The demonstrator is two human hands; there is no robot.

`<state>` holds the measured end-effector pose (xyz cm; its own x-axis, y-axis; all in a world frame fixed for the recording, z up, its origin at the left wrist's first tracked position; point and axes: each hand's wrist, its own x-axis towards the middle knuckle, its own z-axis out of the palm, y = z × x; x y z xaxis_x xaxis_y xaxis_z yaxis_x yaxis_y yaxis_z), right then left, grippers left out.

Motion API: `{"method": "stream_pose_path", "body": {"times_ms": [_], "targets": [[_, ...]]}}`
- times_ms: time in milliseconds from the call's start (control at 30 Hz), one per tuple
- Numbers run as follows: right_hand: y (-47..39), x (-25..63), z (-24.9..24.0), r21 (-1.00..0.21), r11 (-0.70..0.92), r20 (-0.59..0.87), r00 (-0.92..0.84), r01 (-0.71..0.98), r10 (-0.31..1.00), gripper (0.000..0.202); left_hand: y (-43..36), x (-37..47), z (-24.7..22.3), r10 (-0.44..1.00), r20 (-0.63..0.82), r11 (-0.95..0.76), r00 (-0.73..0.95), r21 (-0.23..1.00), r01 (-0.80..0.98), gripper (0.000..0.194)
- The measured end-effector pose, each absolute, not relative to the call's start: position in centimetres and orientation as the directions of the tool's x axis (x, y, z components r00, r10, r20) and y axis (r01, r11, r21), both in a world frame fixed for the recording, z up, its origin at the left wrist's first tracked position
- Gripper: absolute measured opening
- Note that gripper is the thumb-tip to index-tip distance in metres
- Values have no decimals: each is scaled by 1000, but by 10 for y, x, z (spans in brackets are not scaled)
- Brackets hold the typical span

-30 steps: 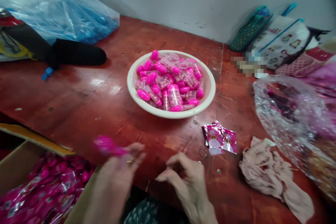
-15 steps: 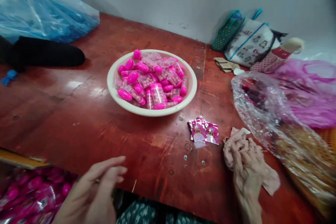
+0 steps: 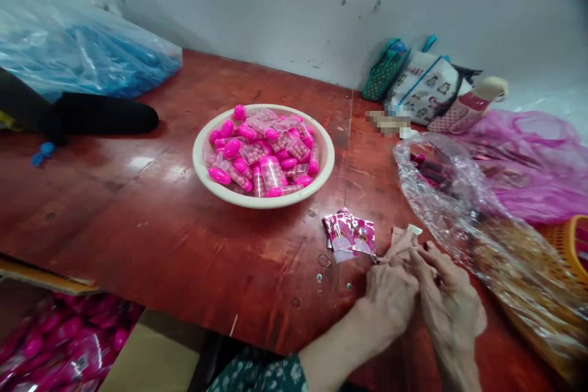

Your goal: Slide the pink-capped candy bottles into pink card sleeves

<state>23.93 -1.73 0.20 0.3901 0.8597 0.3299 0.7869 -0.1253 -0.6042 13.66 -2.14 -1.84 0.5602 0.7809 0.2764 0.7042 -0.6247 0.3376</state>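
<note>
At the right of the table, a crumpled beige-pink cloth (image 3: 399, 245) lies under both my hands. My left hand (image 3: 390, 295) is closed, its fingers gripping the cloth. Right beside it, my right hand (image 3: 448, 300) has bent fingers pressed into the same cloth, and part of the fabric is hidden beneath that palm. Just left of the cloth lie several shiny pink printed packets (image 3: 350, 233) in a small overlapping pile. A cream bowl (image 3: 199, 162) farther off is heaped with clear, pink-capped containers (image 3: 272, 173) filled with small pale pink balls.
Clear plastic bags (image 3: 496, 239), a pink bag (image 3: 537, 165) and an orange basket (image 3: 574, 239) crowd the right side. A white pouch (image 3: 420, 86) leans by the wall. A black sleeve (image 3: 105, 115) rests at left. Below the table edge sit pink packs (image 3: 68, 343) and a cardboard box (image 3: 154, 355).
My left hand has moved right from the table's front edge onto the cloth and closed on it. My right hand stays on the cloth. The view has shifted slightly.
</note>
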Motion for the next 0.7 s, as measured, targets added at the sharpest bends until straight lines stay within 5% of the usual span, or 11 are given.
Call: {"method": "stream_pose_path", "body": {"times_ms": [167, 367, 500, 700], "targets": [[20, 199, 4, -666, 21, 258, 203, 746, 945, 35, -19, 75, -9, 770, 203, -600, 604, 551, 580, 32], [31, 165, -28, -621, 82, 278, 121, 780, 953, 38, -20, -22, 7, 983, -40, -46, 178, 890, 454, 20], [28, 165, -37, -627, 83, 315, 155, 774, 936, 37, -18, -42, 4, 985, -157, 171, -75, 957, 234, 20], [24, 166, -33, -623, 148, 418, 167, 768, 893, 25, -18, -22, -2, 981, -188, 192, -42, 973, 130, 17]]}}
